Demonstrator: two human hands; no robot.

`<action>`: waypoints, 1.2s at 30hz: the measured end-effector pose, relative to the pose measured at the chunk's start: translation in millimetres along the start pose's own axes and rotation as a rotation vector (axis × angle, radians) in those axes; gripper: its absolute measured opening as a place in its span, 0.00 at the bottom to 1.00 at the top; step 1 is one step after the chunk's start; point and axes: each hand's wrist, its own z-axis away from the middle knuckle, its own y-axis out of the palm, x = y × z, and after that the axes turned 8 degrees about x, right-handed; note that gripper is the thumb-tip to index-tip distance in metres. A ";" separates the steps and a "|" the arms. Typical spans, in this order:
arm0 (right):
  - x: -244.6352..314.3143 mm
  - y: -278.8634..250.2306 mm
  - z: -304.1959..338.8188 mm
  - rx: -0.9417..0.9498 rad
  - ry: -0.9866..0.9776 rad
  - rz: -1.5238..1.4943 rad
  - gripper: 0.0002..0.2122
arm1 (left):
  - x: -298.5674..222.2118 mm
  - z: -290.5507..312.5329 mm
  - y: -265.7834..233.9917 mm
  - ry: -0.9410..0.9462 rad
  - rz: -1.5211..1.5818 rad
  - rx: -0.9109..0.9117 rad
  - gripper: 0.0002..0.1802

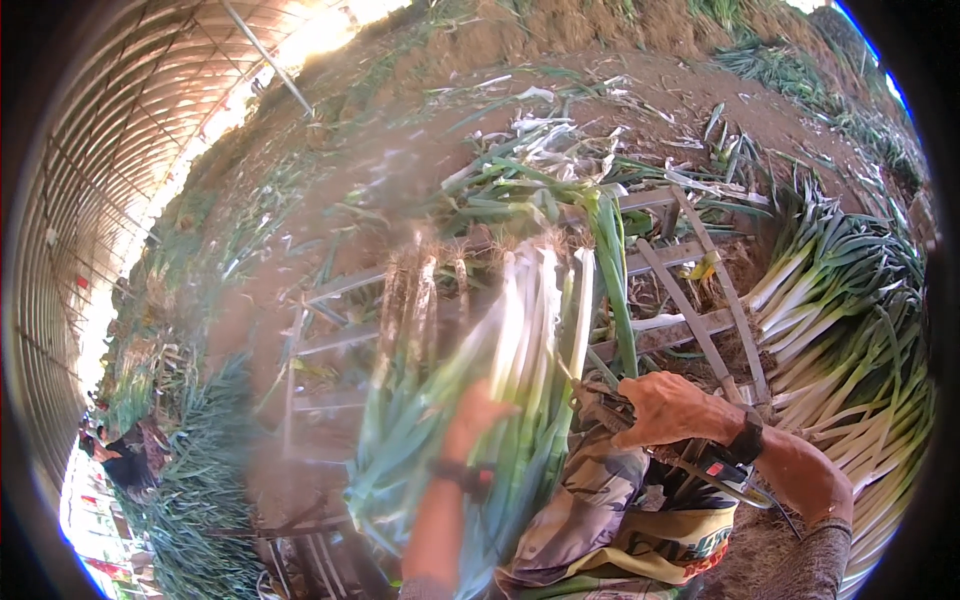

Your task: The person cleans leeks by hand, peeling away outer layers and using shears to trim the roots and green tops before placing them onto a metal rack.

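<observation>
The long onion stalks (515, 310) lie side by side across the metal frame (658, 338) in front of the person, root ends pointing away and green leaves (420, 470) running back toward the body. The left hand (480, 408) is over the middle of this bunch, at the change from white shank to leaf; motion blur covers its fingers, so whether they are spread or closed on a stalk cannot be told. The right hand (668, 408) is curled around a dark tool (598, 402), whose thin tip points toward the nearest stalks. Each stalk should be light, with a firm but brittle shank that may snap or bruise if bent sharply; the leaves should be soft, limp and easily creased. Peeled surfaces are likely to be slick. Take hold just below the leaf fork, where the shank is firm, and support the length when lifting. Materials: the white shanks are smooth, straight and cylindrical; the roots (555, 240) are fine, tan and fibrous; several brown-coated stalks (424, 300) to the left look rough and soil-stained. The frame consists of narrow, flat-faced bars, some set aslant. A pile of white-shanked onions (805, 345) lies at the right, roughly parallel. Camouflage-patterned cloth (590, 505) lies in folds below the tool.
</observation>
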 end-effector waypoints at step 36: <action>-45.2 25.3 -91.6 -0.127 0.178 -0.470 0.21 | -48.3 -14.4 72.7 -0.359 -0.577 -0.243 0.49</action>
